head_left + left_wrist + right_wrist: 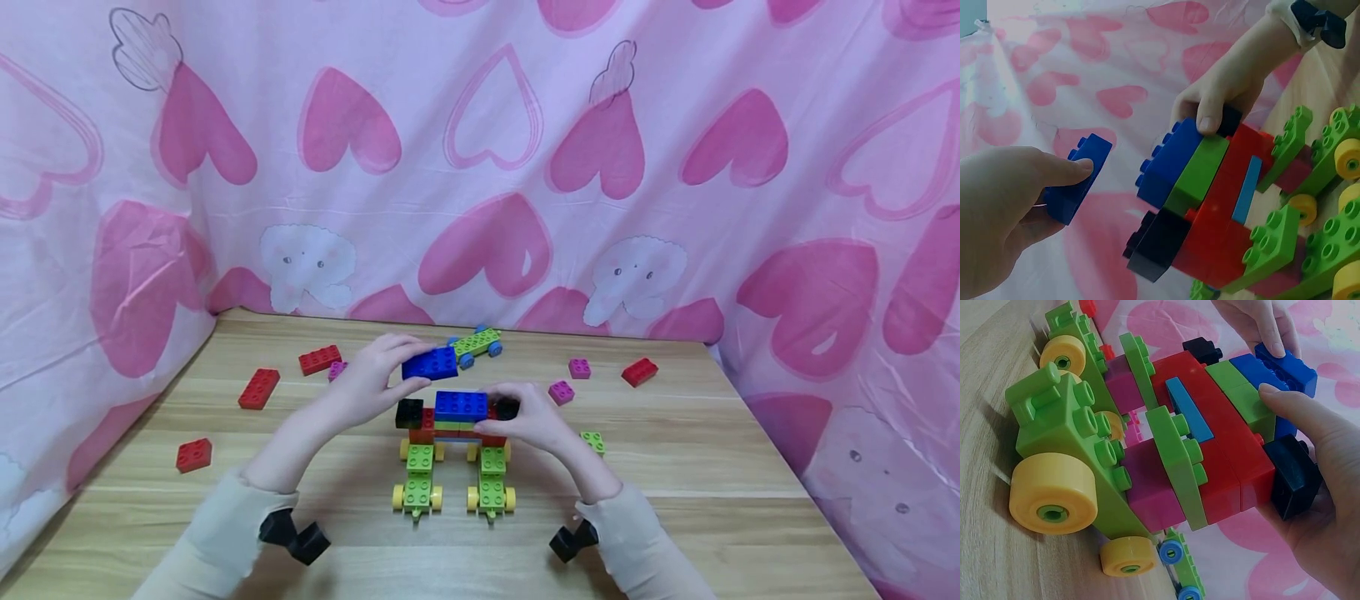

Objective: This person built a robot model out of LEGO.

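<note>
Pale sleeves [225,525] are lying nearest. Left hand [372,381] is pinching a loose blue brick [430,364] near the wheeled brick assembly [459,408], standing central on the surface [360,550]; right hand [525,415] is gripping its right side. Stacking is apparently proceeding; placement is likely requiring stud alignment.

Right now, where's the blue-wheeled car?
In the head view, the car sits near the table's back edge, just right of the blue brick in the left hand.

At twelve o'clock you face a pink-and-white cloth [420,179] that hangs wall-like and wraps round to ten and two, printed with pink hearts [348,119] and pale animal faces [636,265]. Your wood-grain table [375,562] stretches toward six o'clock under soft light.
</note>
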`<state>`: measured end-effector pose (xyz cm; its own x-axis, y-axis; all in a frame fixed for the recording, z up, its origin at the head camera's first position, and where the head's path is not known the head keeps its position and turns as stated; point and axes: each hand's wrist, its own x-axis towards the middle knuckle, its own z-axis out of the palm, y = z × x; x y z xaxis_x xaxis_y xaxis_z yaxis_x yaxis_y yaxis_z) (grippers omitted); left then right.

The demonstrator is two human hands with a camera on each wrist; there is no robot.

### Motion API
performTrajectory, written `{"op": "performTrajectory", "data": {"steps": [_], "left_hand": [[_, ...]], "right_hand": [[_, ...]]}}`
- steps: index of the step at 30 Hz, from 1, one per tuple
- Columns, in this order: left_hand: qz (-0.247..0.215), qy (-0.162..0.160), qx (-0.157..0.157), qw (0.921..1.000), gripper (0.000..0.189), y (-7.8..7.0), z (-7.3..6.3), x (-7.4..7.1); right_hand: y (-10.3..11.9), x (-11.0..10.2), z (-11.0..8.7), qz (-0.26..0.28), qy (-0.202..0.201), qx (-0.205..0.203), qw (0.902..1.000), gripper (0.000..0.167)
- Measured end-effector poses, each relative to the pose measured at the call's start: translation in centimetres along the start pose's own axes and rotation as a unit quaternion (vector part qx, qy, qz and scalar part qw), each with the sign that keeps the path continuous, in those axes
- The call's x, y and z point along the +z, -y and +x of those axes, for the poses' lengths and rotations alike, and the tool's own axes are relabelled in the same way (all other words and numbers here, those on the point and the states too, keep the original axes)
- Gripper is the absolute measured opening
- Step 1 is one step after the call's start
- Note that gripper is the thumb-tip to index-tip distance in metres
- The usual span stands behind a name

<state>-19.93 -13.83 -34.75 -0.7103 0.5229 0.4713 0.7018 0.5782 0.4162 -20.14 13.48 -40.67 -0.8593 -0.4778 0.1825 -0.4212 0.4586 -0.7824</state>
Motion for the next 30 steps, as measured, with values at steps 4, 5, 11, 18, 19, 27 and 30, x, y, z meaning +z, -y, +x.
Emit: {"op": "performTrajectory", "data": {"steps": [4,5,11,18,19,27,30], "left_hand": [[-0.013,0.015,0.020,0.9996,0.044,-0.5,0.1,0.4],[-0.017,0.020,0.023,0.9994,0.043,-0.6,0.1,0.6],[-0.023,0.037,0.042,0.9982,0.043,-1.2,0.2,1.6],[-0.010,0.057,0.040,0.9975,0.046,-1.8,0.3,2.3],[-0.008,0.058,0.041,0.9974,0.046,-1.9,0.3,2.3],[-0.015,0.074,0.036,0.9965,0.046,-2.1,0.3,2.8],[-0.017,0.078,0.033,0.9962,0.046,-2.0,0.3,2.9]], "right_hand": [[0.0,0.0,0.0,0.002,0.001,-0.006,1.0000,0.042],[0.0,0.0,0.0,0.002,0.001,-0.009,1.0000,0.043],[0.0,-0.1,-0.1,0.009,-0.001,-0.020,0.9998,0.049],[0.7,-0.4,-0.1,0.052,-0.023,-0.052,0.9970,0.055],[0.8,-0.4,-0.2,0.053,-0.026,-0.056,0.9967,0.055],[1.1,-0.5,-0.1,0.054,-0.028,-0.071,0.9956,0.050],[1.2,-0.4,-0.1,0.060,-0.026,-0.077,0.9949,0.047]]}}
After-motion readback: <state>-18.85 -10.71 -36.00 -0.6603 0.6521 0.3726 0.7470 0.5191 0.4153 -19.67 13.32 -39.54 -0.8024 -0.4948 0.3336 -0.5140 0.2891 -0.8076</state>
